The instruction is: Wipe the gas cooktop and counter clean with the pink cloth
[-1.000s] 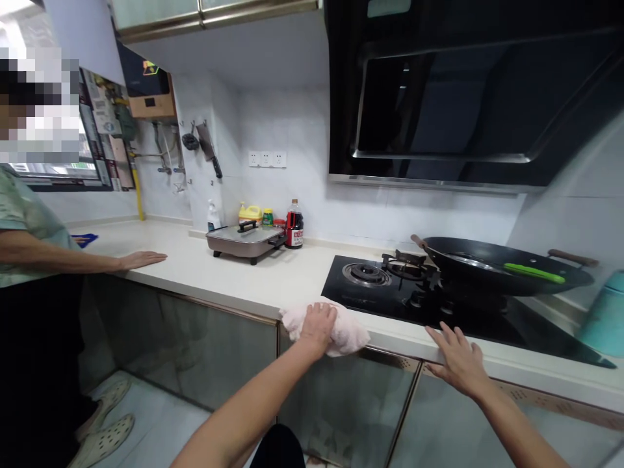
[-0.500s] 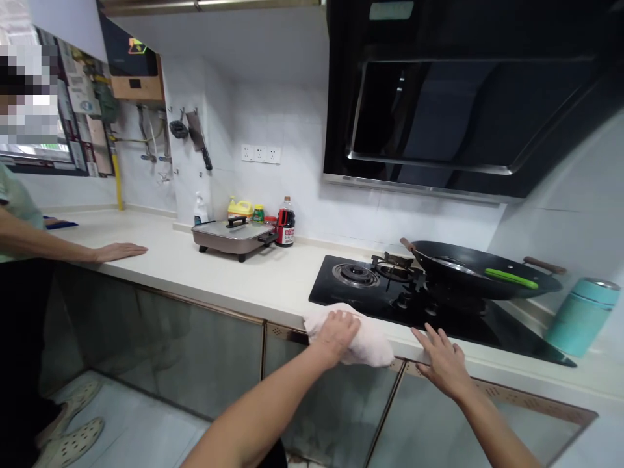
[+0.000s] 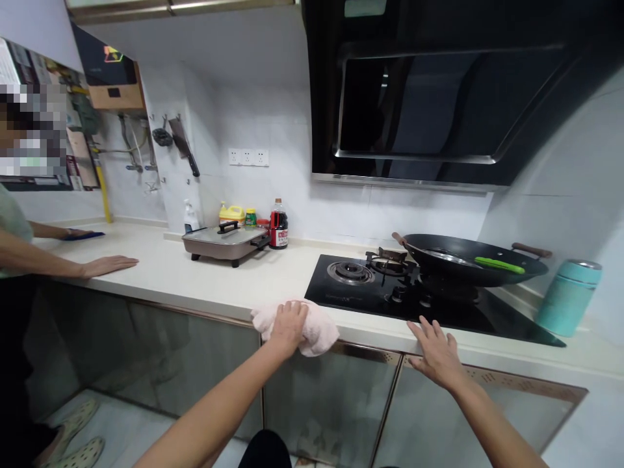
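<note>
A pale pink cloth [image 3: 320,330] lies bunched over the front edge of the white counter [image 3: 160,276], left of the stove's front. My left hand [image 3: 288,327] grips it from above, fingers bent into the fabric. My right hand [image 3: 436,350] rests at the counter's front edge before the black gas stove [image 3: 351,297]. Its fingers are spread and hold nothing. On the stove's right side sits a black wok [image 3: 468,250] with wooden handles. A bright green-handled utensil [image 3: 500,264] lies in the wok.
A lidded electric pan [image 3: 221,244] stands on the counter beside a soy sauce bottle [image 3: 279,227]. At the far left, a co-worker's hand [image 3: 110,266] lies flat near the edge; their other hand is on a blue cloth [image 3: 85,236]. A turquoise flask [image 3: 569,298] stands at right.
My left hand has slid left along the counter edge with the pink cloth. My right hand stays near the edge. The co-worker's other hand on the blue cloth has come into view.
</note>
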Demonstrator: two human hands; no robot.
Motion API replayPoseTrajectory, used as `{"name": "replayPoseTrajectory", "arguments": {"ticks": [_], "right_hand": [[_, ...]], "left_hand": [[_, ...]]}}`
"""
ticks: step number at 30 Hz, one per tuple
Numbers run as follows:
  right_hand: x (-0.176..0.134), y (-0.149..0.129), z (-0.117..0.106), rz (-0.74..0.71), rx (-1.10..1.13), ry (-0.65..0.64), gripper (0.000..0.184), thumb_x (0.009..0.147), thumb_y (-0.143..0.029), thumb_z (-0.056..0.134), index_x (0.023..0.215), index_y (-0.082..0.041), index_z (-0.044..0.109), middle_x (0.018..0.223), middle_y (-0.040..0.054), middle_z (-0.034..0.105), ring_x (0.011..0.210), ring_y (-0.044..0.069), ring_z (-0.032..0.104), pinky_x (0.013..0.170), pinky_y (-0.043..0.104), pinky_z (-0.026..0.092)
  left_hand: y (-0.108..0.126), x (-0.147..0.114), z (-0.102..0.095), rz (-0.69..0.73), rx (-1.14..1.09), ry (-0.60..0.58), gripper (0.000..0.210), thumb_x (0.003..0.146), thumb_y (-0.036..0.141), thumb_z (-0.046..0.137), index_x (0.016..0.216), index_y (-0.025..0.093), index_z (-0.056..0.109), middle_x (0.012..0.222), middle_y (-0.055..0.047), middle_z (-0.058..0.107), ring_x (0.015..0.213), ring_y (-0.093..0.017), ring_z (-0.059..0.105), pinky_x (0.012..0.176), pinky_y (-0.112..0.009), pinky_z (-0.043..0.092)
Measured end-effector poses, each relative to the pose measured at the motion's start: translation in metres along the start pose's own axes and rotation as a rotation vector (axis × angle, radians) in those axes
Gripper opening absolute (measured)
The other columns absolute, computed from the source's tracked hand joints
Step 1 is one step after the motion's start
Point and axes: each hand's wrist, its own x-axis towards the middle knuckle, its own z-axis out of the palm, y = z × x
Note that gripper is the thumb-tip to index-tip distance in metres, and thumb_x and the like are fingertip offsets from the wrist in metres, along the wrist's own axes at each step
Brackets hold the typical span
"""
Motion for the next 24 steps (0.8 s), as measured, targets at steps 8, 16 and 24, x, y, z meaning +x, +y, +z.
{"name": "replayPoseTrajectory", "arguments": {"ticks": [8,16,24], "right_hand": [[0.000,-0.005,-0.009,0.018,0.024,-0.050,0.083,0.082,-0.036,0.065,0.160,-0.029,0.036,0.171,0.0129,0.021,0.156,0.043,0.016,0.119,0.065,0.021],[-0.002,-0.022,-0.028,-0.020,0.296,0.042,0.091,0.078,-0.044,0.068,0.160,-0.028,0.033,0.171,0.0135,0.020,0.158,0.041,0.012,0.123,0.061,0.021],[-0.002,-0.109,-0.027,-0.237,0.593,0.129,0.098,0.090,-0.055,0.060,0.167,-0.023,0.008,0.165,0.0163,0.035,0.151,0.033,0.034,0.124,0.054,0.025]], "left_hand": [[0.140,0.037,0.005,0.146,-0.061,0.056,0.030,0.096,0.017,0.053,0.125,0.016,0.062,0.125,-0.017,0.064,0.114,-0.032,0.056,0.097,-0.049,0.041],[0.179,0.050,0.011,0.249,-0.105,0.102,0.031,0.097,0.015,0.049,0.125,0.014,0.063,0.118,-0.018,0.065,0.109,-0.032,0.058,0.090,-0.049,0.046],[0.130,0.042,0.018,0.437,-0.326,0.079,0.072,0.085,0.033,0.072,0.148,0.012,0.046,0.139,-0.020,0.059,0.126,-0.034,0.055,0.107,-0.048,0.044]]}}
